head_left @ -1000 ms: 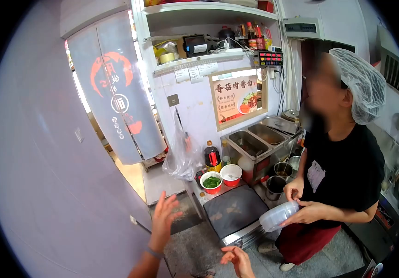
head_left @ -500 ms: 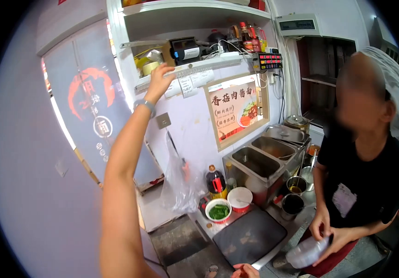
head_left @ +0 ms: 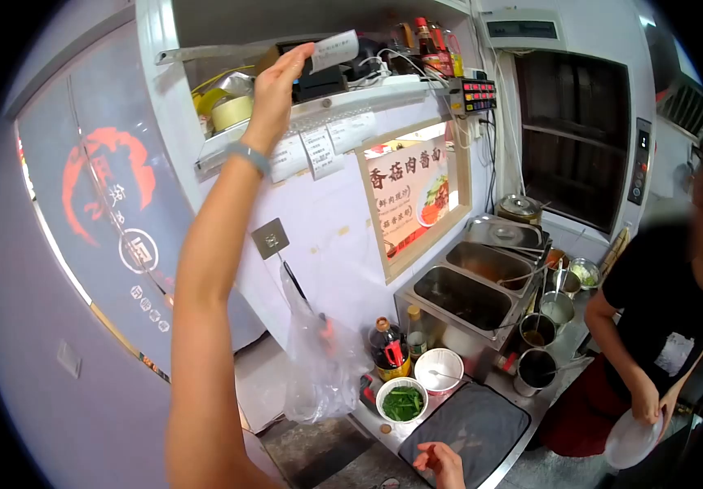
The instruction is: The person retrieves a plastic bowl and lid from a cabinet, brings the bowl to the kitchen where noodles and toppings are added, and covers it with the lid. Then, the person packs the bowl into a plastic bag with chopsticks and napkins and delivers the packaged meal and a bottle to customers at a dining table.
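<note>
My left hand, with a band on its wrist, is raised to the shelf, its fingers closed at the edge of a printed paper slip beside the black printer. My right hand is low, over the near part of the dark mat, fingers loosely bent and apart, holding nothing. Just beyond the mat stand a bowl of green vegetables and a white bowl with a spoon in it.
Dark sauce bottle and hanging plastic bag stand near the wall. Steel wells and pots are beyond the mat. At right, a co-worker holds a clear plastic container. Tape lies on the shelf.
My left hand has risen from above the floor to the shelf and now has the paper slip at its fingertips. My right hand is now over the mat. The co-worker appears farther right.
</note>
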A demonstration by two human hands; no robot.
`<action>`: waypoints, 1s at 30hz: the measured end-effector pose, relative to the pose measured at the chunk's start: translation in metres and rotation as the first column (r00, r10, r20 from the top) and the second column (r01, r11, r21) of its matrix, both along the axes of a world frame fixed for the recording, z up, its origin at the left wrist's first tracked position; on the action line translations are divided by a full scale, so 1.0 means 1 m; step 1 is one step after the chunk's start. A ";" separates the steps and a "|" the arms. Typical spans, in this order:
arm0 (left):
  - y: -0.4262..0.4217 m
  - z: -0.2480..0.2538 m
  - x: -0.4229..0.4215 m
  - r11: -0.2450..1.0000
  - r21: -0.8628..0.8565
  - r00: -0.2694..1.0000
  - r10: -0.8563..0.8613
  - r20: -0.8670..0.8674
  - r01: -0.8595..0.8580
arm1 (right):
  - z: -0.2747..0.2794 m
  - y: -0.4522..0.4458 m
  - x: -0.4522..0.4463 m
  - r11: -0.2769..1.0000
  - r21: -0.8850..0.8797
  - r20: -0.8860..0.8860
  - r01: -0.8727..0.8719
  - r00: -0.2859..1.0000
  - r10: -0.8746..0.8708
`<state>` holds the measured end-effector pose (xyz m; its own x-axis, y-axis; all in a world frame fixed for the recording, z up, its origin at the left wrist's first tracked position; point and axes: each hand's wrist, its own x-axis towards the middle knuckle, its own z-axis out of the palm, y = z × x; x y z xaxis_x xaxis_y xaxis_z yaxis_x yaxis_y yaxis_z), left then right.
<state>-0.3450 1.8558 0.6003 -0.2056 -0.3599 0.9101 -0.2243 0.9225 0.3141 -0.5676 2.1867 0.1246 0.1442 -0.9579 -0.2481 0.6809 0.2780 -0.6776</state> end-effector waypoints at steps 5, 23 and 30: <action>0.159 -0.137 0.001 0.929 0.220 0.954 -0.290 -0.071 0.299 | 0.031 -0.042 0.004 0.876 -0.427 -0.220 0.225 0.914 -0.342; 0.260 -0.409 0.061 0.611 0.694 0.662 0.704 -0.258 -0.380 | 0.020 -0.025 0.015 0.916 -0.386 -0.318 0.111 0.916 -0.245; 0.222 -0.438 0.077 0.228 0.728 0.587 0.759 0.283 -0.647 | 0.020 -0.048 0.057 0.899 -0.439 -0.425 -0.008 0.883 -0.200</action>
